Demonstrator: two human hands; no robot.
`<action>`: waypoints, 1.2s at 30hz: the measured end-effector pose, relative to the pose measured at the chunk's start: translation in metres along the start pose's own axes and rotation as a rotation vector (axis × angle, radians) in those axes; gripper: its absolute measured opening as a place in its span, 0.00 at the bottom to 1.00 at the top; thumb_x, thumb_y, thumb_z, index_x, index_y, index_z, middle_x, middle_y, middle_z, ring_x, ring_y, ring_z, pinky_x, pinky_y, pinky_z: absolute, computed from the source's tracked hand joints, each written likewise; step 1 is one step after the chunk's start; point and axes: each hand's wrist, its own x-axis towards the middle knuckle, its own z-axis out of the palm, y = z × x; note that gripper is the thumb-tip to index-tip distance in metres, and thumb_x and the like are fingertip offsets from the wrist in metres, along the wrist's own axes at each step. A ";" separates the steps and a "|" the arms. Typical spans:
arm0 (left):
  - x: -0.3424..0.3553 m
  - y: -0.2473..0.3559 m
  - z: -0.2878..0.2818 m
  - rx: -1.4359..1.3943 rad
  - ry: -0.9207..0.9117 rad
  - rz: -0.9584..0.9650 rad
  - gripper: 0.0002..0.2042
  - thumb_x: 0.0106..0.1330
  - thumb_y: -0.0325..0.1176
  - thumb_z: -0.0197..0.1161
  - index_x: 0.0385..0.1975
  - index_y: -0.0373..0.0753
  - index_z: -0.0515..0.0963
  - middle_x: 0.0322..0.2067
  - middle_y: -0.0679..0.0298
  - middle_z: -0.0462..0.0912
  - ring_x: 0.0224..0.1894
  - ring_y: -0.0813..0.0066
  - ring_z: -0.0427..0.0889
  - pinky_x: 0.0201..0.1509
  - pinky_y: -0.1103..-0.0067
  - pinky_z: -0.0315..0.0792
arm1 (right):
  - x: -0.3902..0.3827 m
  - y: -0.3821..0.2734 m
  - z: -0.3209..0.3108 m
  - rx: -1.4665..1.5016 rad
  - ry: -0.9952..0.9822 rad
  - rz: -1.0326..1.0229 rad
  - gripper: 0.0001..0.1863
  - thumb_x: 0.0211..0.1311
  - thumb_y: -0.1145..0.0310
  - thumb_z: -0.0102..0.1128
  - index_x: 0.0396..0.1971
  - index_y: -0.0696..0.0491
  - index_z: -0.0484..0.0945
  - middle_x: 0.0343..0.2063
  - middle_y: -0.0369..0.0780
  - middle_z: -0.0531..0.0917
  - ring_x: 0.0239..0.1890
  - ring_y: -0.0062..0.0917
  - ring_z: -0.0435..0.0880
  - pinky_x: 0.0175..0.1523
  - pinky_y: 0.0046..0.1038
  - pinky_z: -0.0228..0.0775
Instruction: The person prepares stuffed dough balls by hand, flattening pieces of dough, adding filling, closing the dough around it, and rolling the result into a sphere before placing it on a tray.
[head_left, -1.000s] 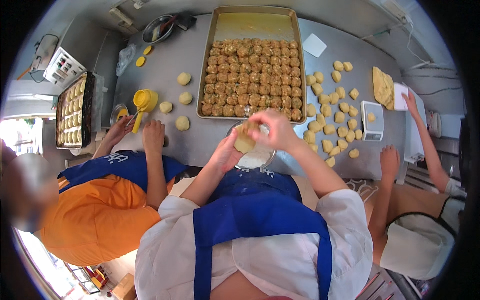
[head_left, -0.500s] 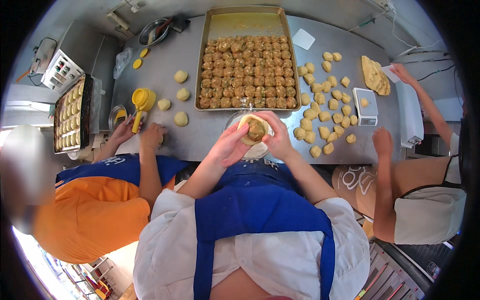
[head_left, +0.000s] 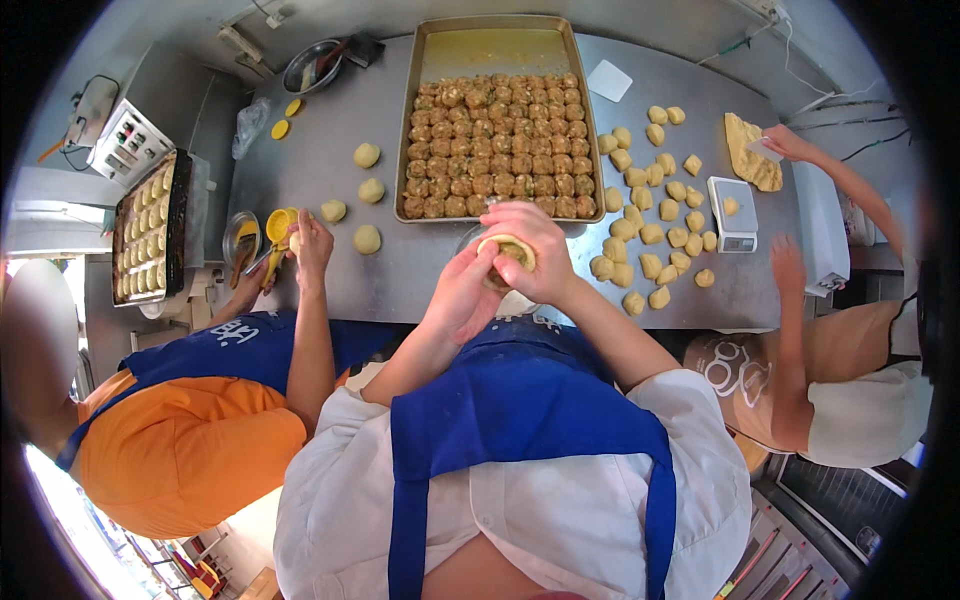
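The fingers of the right hand (head_left: 535,245) are curled closed over the top and far side of a round dough piece (head_left: 505,252), and the fingers of the left hand (head_left: 465,295) cup it from below and the near side, thumb pressed at its rim. The dough piece shows a pale outer skin with a darker filling in its open middle, held just above the near edge of the desk (head_left: 420,270), in front of the large baking tray (head_left: 495,115).

To do this well, I judge the left fingers should keep turning the piece a little at a time while the right fingertips pinch the skin upward over the filling, so the wall stays even and nothing squeezes out. Light pressure matters; the skin looks soft and could tear.

Further out, plain dough portions (head_left: 650,215) lie scattered toward the right edge of the desk beside a small scale (head_left: 733,212), and a few dough balls (head_left: 366,188) sit left of the tray. A co-worker's hands (head_left: 300,240) work over a yellow cup (head_left: 279,225) near the left edge
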 end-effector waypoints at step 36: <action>-0.011 0.001 0.016 0.200 -0.019 0.164 0.23 0.74 0.31 0.44 0.68 0.38 0.53 0.61 0.56 0.65 0.65 0.67 0.66 0.69 0.70 0.61 | 0.008 -0.031 0.020 -0.050 0.195 -0.051 0.10 0.59 0.71 0.48 0.28 0.54 0.81 0.40 0.40 0.86 0.55 0.38 0.80 0.63 0.37 0.63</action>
